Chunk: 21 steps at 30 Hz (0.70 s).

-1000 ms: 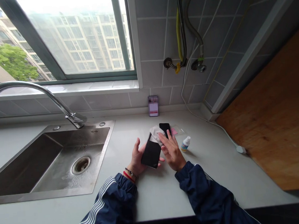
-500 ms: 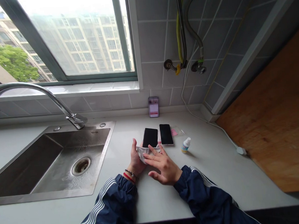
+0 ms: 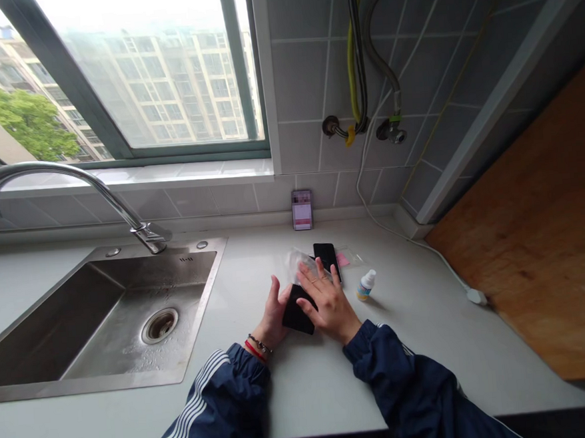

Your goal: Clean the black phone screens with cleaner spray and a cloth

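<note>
My left hand [image 3: 273, 317] is wrapped around the side of a black-screened smartphone [image 3: 298, 315] just above the counter, thumb pointing up. Over the phone's far end my right hand [image 3: 328, 303] stretches its fingers across a thin whitish cloth [image 3: 298, 260], which is blurred by motion. That hand and the cloth hide much of the far end. Just behind my right fingertips a second dark smartphone [image 3: 326, 251] lies on the counter, partly covered. A small white spray bottle [image 3: 366, 285] with a coloured label stands to the right of my right hand.
A third phone [image 3: 302, 210] with its screen lit leans upright against the tiled wall. A clear plastic bag with a pink piece [image 3: 343, 259] lies behind the bottle. The steel sink [image 3: 190, 326] and its faucet [image 3: 148, 237] are on the left. A white cable plug [image 3: 476, 297] rests at right.
My right hand has swept the cloth from the phone's near end to its far end. The near part of the screen is now uncovered, and the phone sits nearer to me.
</note>
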Tool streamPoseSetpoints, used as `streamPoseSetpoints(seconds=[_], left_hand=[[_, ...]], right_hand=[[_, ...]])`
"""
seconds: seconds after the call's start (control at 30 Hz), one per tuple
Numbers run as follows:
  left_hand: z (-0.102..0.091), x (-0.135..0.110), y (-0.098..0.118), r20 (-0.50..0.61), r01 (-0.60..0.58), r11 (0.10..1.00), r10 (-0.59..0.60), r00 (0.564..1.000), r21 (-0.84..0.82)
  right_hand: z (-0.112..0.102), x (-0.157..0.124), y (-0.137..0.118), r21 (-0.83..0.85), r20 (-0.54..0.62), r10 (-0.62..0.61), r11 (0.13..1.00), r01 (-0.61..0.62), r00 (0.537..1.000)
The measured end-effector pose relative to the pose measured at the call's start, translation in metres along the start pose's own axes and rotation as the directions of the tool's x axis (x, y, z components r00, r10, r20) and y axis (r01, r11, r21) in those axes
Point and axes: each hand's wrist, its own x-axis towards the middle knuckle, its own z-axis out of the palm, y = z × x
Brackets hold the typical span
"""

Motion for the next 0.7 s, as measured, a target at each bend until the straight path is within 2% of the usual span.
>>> streamPoseSetpoints(seconds=[0.1,0.17,0.27,0.33,0.43,0.6,0.7], left_hand=[[0.0,-0.002,-0.002,0.08,0.006,0.999,-0.01,0.997,0.054],[-0.001,-0.002,-0.002,0.075,0.005,0.998,-0.009,0.997,0.06],[-0.004,-0.001,0.0,0.026,0.001,1.0,-0.001,1.0,-0.019],[-0.004,0.0,0.003,0.005,-0.017,0.995,0.017,1.0,-0.103],[-0.002,-0.001,0.008,0.006,-0.063,0.984,0.065,0.998,-0.164],[0.001,-0.004,0.012,0.029,-0.065,0.984,0.071,0.997,-0.164],[0.0,-0.002,0.009,0.006,-0.06,0.987,0.062,0.998,-0.15]], right_hand=[[-0.002,0.006,0.007,0.001,-0.067,0.077,0.997,-0.077,0.995],[-0.003,0.006,0.004,0.017,-0.062,0.089,0.996,-0.088,0.994],[-0.002,0.0,-0.011,0.057,0.033,-0.018,0.998,0.016,0.999],[-0.001,-0.007,-0.022,0.106,0.12,-0.146,0.985,0.134,0.982],[0.0,-0.015,-0.033,0.172,0.161,-0.243,0.961,0.215,0.957],[0.0,-0.016,-0.034,0.209,0.162,-0.292,0.944,0.257,0.943],[0.001,-0.012,-0.029,0.157,0.132,-0.218,0.968,0.197,0.967]])
